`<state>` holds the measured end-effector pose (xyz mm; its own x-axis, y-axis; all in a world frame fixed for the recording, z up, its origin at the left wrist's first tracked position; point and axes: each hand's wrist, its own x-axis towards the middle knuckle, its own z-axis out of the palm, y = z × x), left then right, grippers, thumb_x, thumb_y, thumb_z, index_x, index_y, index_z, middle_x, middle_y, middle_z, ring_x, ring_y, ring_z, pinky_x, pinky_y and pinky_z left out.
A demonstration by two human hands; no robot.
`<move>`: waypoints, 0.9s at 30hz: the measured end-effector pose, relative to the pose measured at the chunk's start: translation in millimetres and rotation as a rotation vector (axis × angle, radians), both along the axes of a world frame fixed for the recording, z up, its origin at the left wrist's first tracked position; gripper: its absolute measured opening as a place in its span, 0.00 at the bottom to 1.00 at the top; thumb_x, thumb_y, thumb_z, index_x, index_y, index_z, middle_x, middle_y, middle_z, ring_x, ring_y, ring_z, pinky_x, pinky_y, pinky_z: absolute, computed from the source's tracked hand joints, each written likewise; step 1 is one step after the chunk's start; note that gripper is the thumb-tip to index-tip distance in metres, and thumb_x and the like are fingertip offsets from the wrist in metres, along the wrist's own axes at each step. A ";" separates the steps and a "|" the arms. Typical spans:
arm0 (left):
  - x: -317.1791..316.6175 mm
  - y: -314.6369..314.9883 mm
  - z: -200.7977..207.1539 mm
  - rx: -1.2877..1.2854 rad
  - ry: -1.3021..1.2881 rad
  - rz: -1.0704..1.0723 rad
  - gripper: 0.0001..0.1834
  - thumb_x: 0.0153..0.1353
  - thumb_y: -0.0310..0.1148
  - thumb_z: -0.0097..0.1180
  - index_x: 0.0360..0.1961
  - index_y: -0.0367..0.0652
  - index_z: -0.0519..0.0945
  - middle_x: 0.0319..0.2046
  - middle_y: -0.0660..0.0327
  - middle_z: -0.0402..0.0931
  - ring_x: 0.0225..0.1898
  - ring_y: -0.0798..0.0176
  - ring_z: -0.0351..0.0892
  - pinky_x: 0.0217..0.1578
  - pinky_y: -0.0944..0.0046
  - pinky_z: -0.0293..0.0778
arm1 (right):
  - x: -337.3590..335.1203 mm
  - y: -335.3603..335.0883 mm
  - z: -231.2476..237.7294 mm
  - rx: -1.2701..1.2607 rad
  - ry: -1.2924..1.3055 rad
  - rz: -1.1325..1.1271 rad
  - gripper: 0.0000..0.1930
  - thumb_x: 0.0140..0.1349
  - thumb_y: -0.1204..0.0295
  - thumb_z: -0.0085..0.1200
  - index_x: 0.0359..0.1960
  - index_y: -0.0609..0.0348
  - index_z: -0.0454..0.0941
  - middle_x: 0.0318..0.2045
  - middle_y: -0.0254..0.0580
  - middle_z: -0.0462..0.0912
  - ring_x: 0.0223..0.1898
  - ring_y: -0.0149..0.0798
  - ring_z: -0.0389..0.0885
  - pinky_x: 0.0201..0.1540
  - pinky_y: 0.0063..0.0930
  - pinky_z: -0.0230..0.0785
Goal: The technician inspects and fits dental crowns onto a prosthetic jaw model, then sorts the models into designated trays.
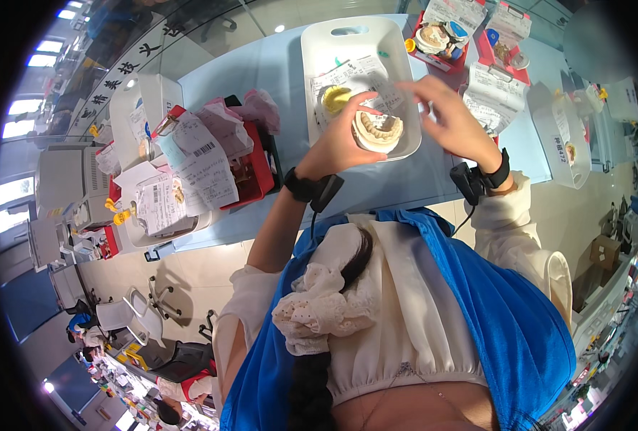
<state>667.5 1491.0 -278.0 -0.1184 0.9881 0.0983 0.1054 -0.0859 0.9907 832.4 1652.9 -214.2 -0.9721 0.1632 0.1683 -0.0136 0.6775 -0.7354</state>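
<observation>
The left hand (335, 144) grips a white-based dental cast (376, 141) with a tan, horseshoe-shaped tooth arch (382, 132); the right hand (452, 117) has fingers parted.

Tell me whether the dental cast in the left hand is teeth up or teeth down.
Teeth up: the dental cast in the left hand shows its curved tooth row to the downward-looking camera.
</observation>
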 end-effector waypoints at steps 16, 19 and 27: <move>-6.7 -8.2 8.5 0.069 0.096 0.142 0.49 0.37 0.20 0.70 0.62 0.38 0.56 0.49 0.54 0.70 0.53 0.63 0.70 0.54 0.66 0.66 | 163.3 -103.6 -173.1 -0.547 -0.887 -0.072 0.18 0.65 0.64 0.47 0.51 0.62 0.73 0.43 0.47 0.79 0.45 0.36 0.75 0.48 0.30 0.67; -5.9 -5.9 6.4 0.075 0.046 0.118 0.50 0.37 0.20 0.70 0.62 0.39 0.55 0.50 0.54 0.69 0.53 0.62 0.70 0.54 0.66 0.66 | 180.4 -116.5 -178.0 -0.529 -0.766 -0.108 0.15 0.64 0.65 0.46 0.47 0.62 0.75 0.39 0.46 0.80 0.41 0.35 0.76 0.45 0.30 0.67; -7.1 3.5 11.6 -0.014 0.025 0.031 0.52 0.39 0.20 0.70 0.64 0.42 0.51 0.50 0.52 0.68 0.53 0.61 0.70 0.54 0.64 0.67 | 118.7 -68.0 -38.9 -0.181 -0.372 -0.315 0.10 0.55 0.71 0.54 0.38 0.60 0.77 0.24 0.49 0.77 0.23 0.49 0.75 0.33 0.38 0.69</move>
